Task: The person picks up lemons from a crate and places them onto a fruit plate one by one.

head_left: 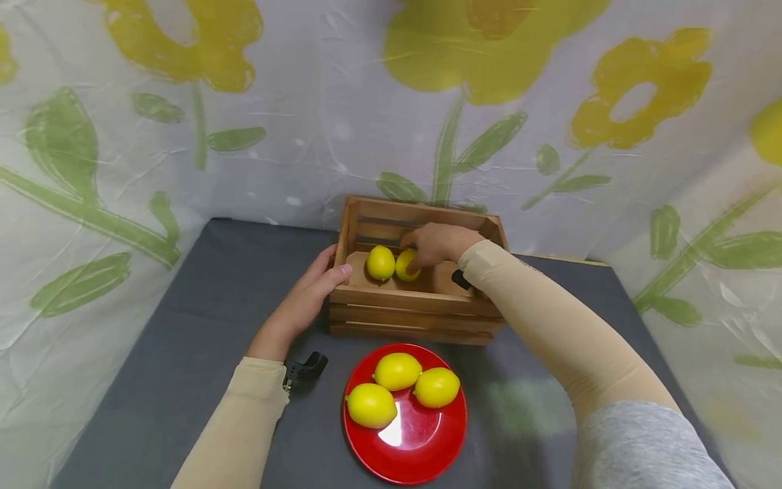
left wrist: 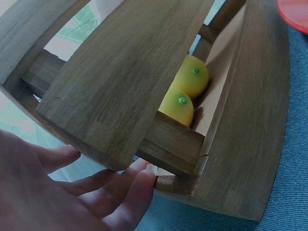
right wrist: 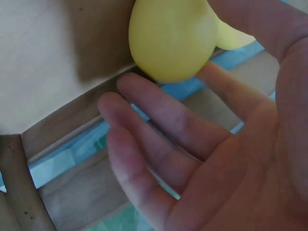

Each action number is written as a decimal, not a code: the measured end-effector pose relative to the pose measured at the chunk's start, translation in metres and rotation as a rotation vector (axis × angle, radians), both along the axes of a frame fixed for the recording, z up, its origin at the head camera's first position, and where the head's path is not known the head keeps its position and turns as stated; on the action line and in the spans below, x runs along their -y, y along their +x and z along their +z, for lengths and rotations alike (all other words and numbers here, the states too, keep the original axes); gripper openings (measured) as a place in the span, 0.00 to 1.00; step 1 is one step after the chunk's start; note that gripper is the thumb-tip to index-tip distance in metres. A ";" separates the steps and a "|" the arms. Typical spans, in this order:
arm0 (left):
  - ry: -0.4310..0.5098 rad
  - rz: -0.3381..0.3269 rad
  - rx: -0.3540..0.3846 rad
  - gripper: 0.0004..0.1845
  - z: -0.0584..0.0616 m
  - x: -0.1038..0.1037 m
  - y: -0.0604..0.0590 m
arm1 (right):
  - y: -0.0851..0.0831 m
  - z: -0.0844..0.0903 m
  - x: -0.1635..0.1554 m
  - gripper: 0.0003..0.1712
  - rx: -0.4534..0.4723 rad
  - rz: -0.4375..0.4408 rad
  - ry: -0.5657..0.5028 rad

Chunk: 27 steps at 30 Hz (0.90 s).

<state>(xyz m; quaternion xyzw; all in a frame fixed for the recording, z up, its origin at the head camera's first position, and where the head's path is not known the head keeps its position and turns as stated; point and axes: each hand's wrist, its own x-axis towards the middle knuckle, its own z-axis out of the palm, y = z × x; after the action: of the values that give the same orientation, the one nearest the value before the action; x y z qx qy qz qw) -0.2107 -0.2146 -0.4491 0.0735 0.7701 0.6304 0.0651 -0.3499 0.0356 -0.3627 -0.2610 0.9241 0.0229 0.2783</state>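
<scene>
Nearest the viewer, at six o'clock on the grey table (head_left: 183, 353), a red plate (head_left: 421, 441) is seen bearing three lemons (head_left: 397, 371) close together; one could be knocked rolling off the shallow rim if a sleeve brushed it. Beyond, at twelve o'clock, a wooden crate (head_left: 415, 309) is steadied by the left hand (head_left: 308, 299), its fingers nearly straight and laid against the crate's left corner, nothing gripped. Were that pressure eased, the crate might slide. Inside, the right hand (head_left: 436, 244) is held over a lemon (head_left: 406, 266), fingers loosely spread and touching it rather than clasping; it could roll against its neighbour lemon (head_left: 381, 263).
</scene>
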 end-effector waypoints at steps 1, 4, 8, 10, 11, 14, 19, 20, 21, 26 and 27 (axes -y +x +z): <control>-0.001 0.000 -0.002 0.44 0.000 -0.001 0.000 | 0.000 -0.001 -0.001 0.39 0.004 0.002 0.004; -0.005 -0.003 -0.009 0.45 0.001 -0.003 0.001 | 0.001 0.000 -0.003 0.39 0.008 0.010 0.011; -0.009 0.000 -0.012 0.45 0.001 -0.003 0.001 | 0.001 0.002 -0.002 0.39 0.007 0.018 0.003; -0.012 0.004 -0.009 0.45 0.001 -0.003 0.002 | 0.000 0.003 -0.001 0.39 0.009 0.020 0.003; -0.011 0.006 -0.008 0.45 0.002 -0.004 0.002 | 0.000 0.003 -0.001 0.38 0.009 0.021 0.004; -0.013 0.007 -0.012 0.45 0.003 -0.005 0.003 | 0.000 0.002 0.000 0.39 0.005 0.024 0.010; -0.009 0.002 -0.010 0.45 0.004 -0.008 0.006 | 0.000 -0.002 -0.002 0.40 0.005 0.026 0.024; -0.007 0.003 -0.005 0.45 0.004 -0.009 0.006 | 0.000 -0.003 -0.003 0.41 0.005 0.029 0.026; -0.006 0.002 -0.003 0.45 0.005 -0.009 0.006 | -0.001 -0.004 -0.004 0.41 0.003 0.035 0.030; -0.005 -0.002 -0.001 0.45 0.008 -0.011 0.004 | -0.005 -0.009 -0.005 0.44 -0.006 0.052 0.030; -0.004 -0.003 -0.002 0.45 0.007 -0.011 0.004 | -0.006 -0.010 -0.006 0.44 -0.008 0.059 0.032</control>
<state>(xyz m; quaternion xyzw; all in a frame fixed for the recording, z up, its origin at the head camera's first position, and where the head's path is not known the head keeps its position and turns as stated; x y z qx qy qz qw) -0.2068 -0.2033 -0.4418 0.0752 0.7713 0.6286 0.0656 -0.3560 0.0411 -0.3723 -0.2836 0.9166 0.0468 0.2779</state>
